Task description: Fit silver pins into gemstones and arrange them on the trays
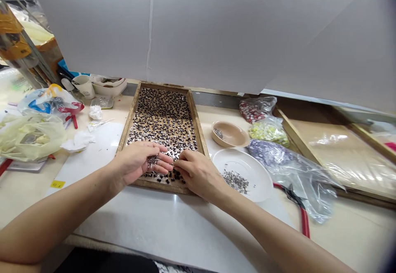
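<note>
Black beads (163,116) spread across the wooden tray (196,120); above them the left hand (137,162), unclenched, bears metal pins (153,161); the right hand (199,174) is pinched, contents indistinct. White sheet (167,231) extends past the tray's near edge.

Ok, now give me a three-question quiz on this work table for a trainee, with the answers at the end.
1. True or false: the left hand is turned palm up, with small metal pieces in it.

2. What is spread across the wooden tray?
A) Crumpled tissues
B) Small dark pieces
C) Yellow bags

3. Which tool lies to the right of the white plate?

Key: 1. True. 2. B. 3. The red-handled pliers.
</note>
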